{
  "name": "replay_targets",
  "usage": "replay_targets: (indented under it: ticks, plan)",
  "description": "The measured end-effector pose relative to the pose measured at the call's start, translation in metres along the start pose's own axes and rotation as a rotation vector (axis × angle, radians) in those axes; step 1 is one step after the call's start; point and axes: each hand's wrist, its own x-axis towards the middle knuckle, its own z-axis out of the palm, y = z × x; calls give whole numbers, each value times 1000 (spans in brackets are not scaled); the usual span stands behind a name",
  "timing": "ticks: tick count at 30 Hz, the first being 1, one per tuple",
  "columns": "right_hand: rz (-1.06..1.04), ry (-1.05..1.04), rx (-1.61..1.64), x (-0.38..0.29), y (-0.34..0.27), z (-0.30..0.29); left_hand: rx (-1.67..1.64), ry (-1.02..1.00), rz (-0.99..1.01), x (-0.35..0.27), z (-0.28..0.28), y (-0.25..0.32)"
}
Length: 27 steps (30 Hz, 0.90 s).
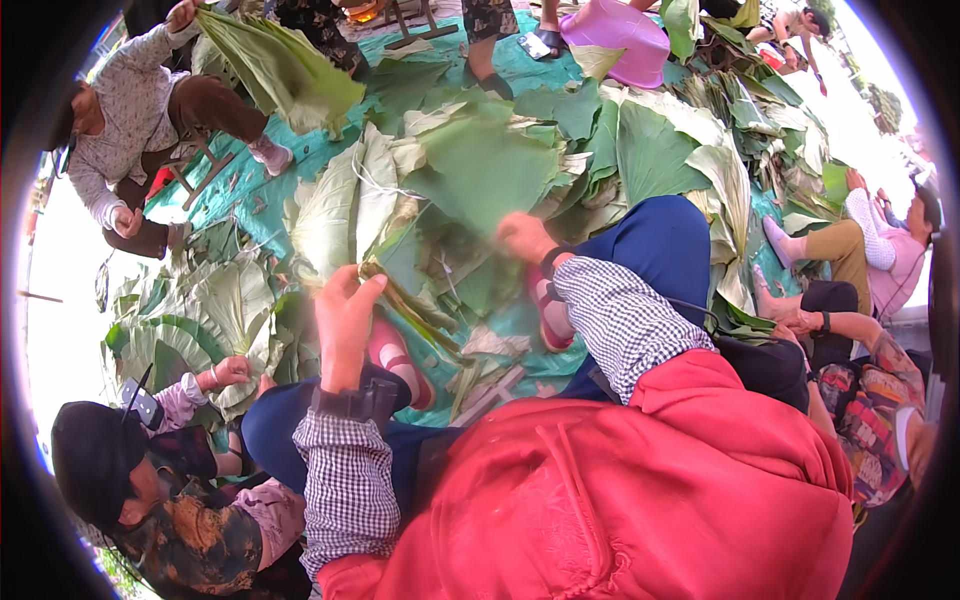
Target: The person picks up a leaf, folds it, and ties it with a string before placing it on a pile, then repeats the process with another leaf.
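Note:
My left hand [345, 319] is raised over my left foot, pinching the stem end of a folded brownish-green leaf bundle [416, 307] between thumb and fingers. The bundle slants down to the right. My right hand [527, 237] is closed at the lower corner of a large green lotus leaf [491, 161]. Both that hand and the leaf are blurred by motion. A pile of pale, dried lotus leaves [326, 210] lies just beyond my left hand, with a white tie [382, 184] across it. More green leaves [660, 154] are heaped beyond my right knee.
A teal ground sheet [262, 217] spreads under the leaves. At upper left, a seated person [142, 112] lifts a big leaf [281, 71]. Another person [112, 465] works close on my left. More people [885, 240] sit on the right. A pink plastic basin [619, 41] stands at the top.

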Motion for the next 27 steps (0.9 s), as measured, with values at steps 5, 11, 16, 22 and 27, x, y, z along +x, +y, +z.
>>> replay_targets:
  ticks: [5,11,16,22,27]
  plan:
    - [-64,-51,19,0,0,11,-129,-37,17,-4,-7,-5]
    - [50,-203,-147,-3,-29,4,-175,1,-32,-10,-11,-1]
    - [-30,-46,-4,13,-66,-17,-217,-59,30,-5,-4,-1]
    - [-244,-119,452,2,-239,-33,-136,-58,98,-4,-1,-9]
    - [-181,-370,495,19,-224,-27,-164,-87,120,-3,2,-11]
